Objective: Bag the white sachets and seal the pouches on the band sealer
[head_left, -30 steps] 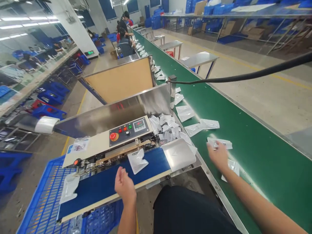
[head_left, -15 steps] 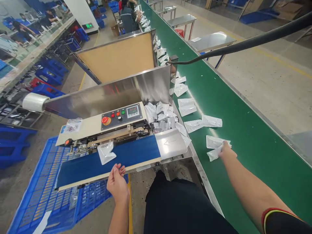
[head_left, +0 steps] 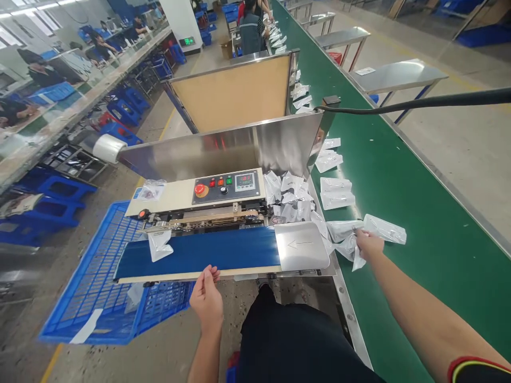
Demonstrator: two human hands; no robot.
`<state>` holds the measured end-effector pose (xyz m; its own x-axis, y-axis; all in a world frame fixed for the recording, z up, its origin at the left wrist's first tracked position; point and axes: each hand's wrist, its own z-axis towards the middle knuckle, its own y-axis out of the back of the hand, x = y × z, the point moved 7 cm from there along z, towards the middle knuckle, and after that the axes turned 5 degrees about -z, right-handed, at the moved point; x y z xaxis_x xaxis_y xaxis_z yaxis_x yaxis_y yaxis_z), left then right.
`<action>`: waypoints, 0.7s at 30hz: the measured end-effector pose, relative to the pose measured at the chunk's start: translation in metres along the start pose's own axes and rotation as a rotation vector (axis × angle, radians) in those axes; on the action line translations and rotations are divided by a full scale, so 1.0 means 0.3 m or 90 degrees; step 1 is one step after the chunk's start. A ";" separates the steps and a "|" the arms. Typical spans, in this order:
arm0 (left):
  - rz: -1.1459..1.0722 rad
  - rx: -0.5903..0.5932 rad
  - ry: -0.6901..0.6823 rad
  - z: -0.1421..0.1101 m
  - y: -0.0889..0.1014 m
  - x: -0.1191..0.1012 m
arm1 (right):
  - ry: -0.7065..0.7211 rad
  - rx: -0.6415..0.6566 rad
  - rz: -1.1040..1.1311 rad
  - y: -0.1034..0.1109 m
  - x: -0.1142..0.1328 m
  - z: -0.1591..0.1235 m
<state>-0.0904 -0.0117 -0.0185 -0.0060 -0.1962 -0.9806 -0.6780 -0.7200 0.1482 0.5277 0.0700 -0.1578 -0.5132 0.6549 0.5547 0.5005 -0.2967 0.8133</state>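
Observation:
My right hand [head_left: 369, 246] is closed on small white pouches [head_left: 353, 252] over the green conveyor belt [head_left: 439, 255]. Another white pouch [head_left: 385, 229] lies just beyond its fingers. By the front edge of the blue sealer belt [head_left: 223, 250], my left hand [head_left: 207, 300] has its fingers curled together, with nothing visible in them. One white pouch [head_left: 160, 246] rides on the left part of that belt, its top edge in the band sealer [head_left: 199, 213]. White pouches [head_left: 293, 197] are heaped behind the metal infeed plate [head_left: 302, 246].
Beneath the sealer's left end is a blue plastic crate [head_left: 96, 276]. A metal panel [head_left: 223, 143] stands behind the sealer, and a black cable [head_left: 419, 103] crosses over the conveyor. More pouches [head_left: 337, 193] lie along the conveyor's near side. Other people sit farther off.
My right hand has drawn pouches across the green conveyor toward the sealer's infeed plate. The pouch in the sealer has travelled left along the blue belt. My view has swung left.

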 end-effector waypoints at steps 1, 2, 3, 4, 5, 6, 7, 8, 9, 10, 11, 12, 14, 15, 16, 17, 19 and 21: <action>0.017 0.017 -0.017 -0.007 -0.017 -0.016 | 0.001 0.004 -0.026 0.014 0.031 -0.008; 0.030 0.041 -0.033 -0.016 -0.037 -0.030 | 0.008 0.006 -0.060 0.037 0.066 -0.023; 0.037 0.071 -0.049 -0.027 -0.064 -0.042 | 0.028 0.007 -0.093 0.066 0.108 -0.044; 0.040 0.108 -0.064 -0.040 -0.096 -0.052 | 0.072 0.001 -0.123 0.103 0.162 -0.074; 0.042 0.152 -0.079 -0.056 -0.138 -0.062 | 0.128 -0.010 -0.146 0.145 0.223 -0.112; 0.042 0.205 -0.095 -0.075 -0.188 -0.073 | 0.189 -0.027 -0.158 0.191 0.288 -0.158; 0.042 0.262 -0.113 -0.096 -0.245 -0.087 | 0.248 -0.042 -0.154 0.235 0.355 -0.210; 0.039 0.318 -0.133 -0.119 -0.308 -0.105 | 0.303 -0.049 -0.142 0.274 0.421 -0.266; 0.031 0.369 -0.152 -0.143 -0.372 -0.128 | 0.354 -0.039 -0.123 0.303 0.486 -0.323; 0.017 0.414 -0.166 -0.165 -0.435 -0.152 | 0.396 -0.015 -0.101 0.321 0.548 -0.380; -0.003 0.452 -0.172 -0.185 -0.495 -0.176 | 0.429 0.022 -0.078 0.327 0.605 -0.434; -0.025 0.486 -0.168 -0.202 -0.549 -0.197 | 0.451 0.065 -0.054 0.322 0.657 -0.482; -0.065 0.559 -0.135 -0.231 -0.641 -0.218 | 0.452 0.160 -0.009 0.288 0.734 -0.553; -0.074 0.590 -0.111 -0.239 -0.674 -0.215 | 0.433 0.203 0.012 0.261 0.759 -0.573; -0.075 0.607 -0.082 -0.240 -0.697 -0.201 | 0.405 0.241 0.033 0.230 0.775 -0.582; -0.068 0.605 -0.047 -0.232 -0.710 -0.176 | 0.369 0.275 0.055 0.196 0.783 -0.580; -0.053 0.551 0.039 -0.191 -0.714 -0.103 | 0.278 0.332 0.099 0.119 0.787 -0.554; -0.053 0.475 0.127 -0.136 -0.707 -0.025 | 0.189 0.381 0.122 0.035 0.791 -0.516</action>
<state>0.0835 0.1154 -0.0373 0.1510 -0.3279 -0.9326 -0.9864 -0.1120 -0.1203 0.3032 0.1146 0.0095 -0.5031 0.3862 0.7731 0.8563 0.1020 0.5062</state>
